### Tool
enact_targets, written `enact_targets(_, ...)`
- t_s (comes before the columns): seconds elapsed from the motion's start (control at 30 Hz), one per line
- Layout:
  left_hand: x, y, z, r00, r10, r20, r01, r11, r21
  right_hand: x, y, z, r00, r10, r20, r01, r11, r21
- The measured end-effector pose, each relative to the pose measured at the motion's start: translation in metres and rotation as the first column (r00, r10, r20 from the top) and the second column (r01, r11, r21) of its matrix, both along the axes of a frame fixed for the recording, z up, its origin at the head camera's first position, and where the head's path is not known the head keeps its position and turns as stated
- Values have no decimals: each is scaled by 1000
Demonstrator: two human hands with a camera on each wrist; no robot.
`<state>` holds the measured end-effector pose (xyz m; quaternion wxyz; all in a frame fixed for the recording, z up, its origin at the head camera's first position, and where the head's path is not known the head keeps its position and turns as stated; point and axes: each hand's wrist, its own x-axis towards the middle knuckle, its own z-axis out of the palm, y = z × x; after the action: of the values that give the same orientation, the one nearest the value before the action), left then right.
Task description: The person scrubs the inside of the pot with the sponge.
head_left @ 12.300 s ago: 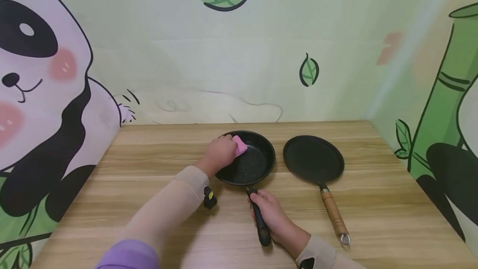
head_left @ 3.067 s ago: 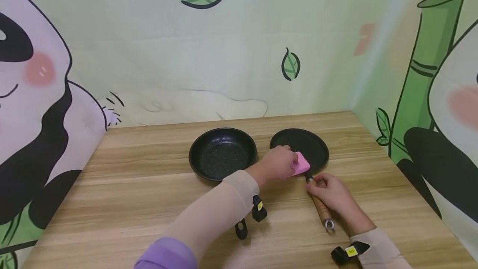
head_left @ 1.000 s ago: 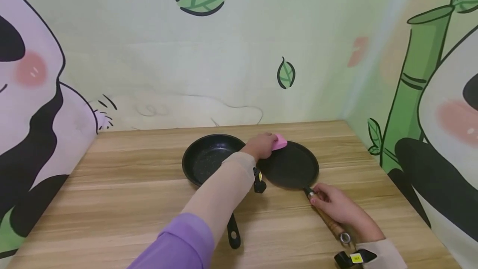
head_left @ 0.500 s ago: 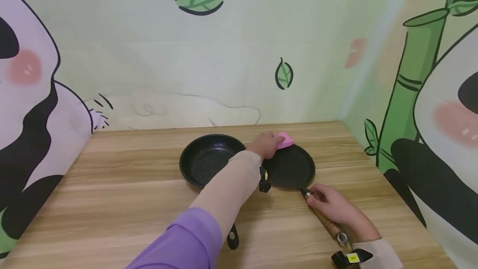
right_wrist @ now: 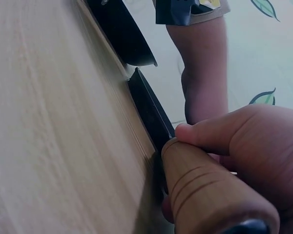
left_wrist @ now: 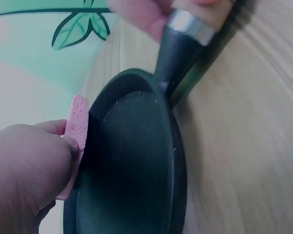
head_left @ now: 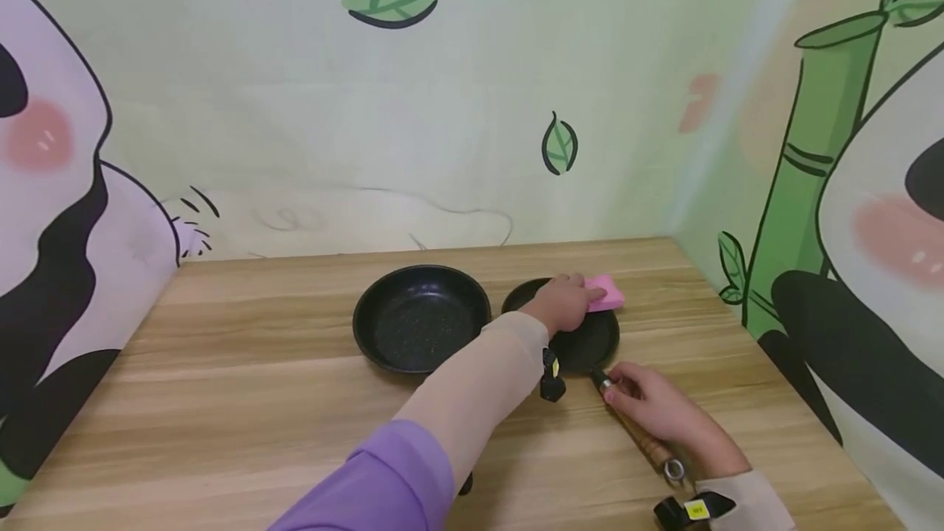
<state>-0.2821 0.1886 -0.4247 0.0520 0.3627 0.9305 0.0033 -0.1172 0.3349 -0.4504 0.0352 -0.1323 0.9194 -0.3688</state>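
Note:
My left hand pinches a pink sponge over the right-hand rim of a shallow flat black pan. In the left wrist view the sponge lies along the pan's edge, between thumb and fingers. My right hand grips the pan's wooden handle near its metal collar. The right wrist view shows that handle close up, with the thumb laid along its top. Part of the flat pan is hidden behind the left hand and wrist.
A deeper black frying pan stands left of the flat pan; my left sleeve covers most of its handle. Both rest on a wood-grain table, backed by a wall printed with pandas, leaves and bamboo.
Earlier, the left hand had the sponge in the deeper pan, then on the flat one; since then it has gone from the far rim to the right rim. The right hand moved from the deeper pan's handle.

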Motion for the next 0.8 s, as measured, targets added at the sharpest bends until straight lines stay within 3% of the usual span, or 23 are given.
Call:
enact_targets(0.13,8,1,1,998,-39,48,39,999,6,1,-3,-1,1000,-9,1,9,999,-41)
enact_targets(0.23,15,0,5,996,-63,64,66,997,-37,0,-5,-2,1000,-23,6,23,998,-65)
enact_targets(0.5,37,-4,20,991,-128,44,134,980,-147,-4,-8,2,998,-62,15,62,996,-59)
enact_targets(0.8,53,-22,13,986,-158,47,163,976,-145,0,-17,-3,990,-129,56,133,988,-74)
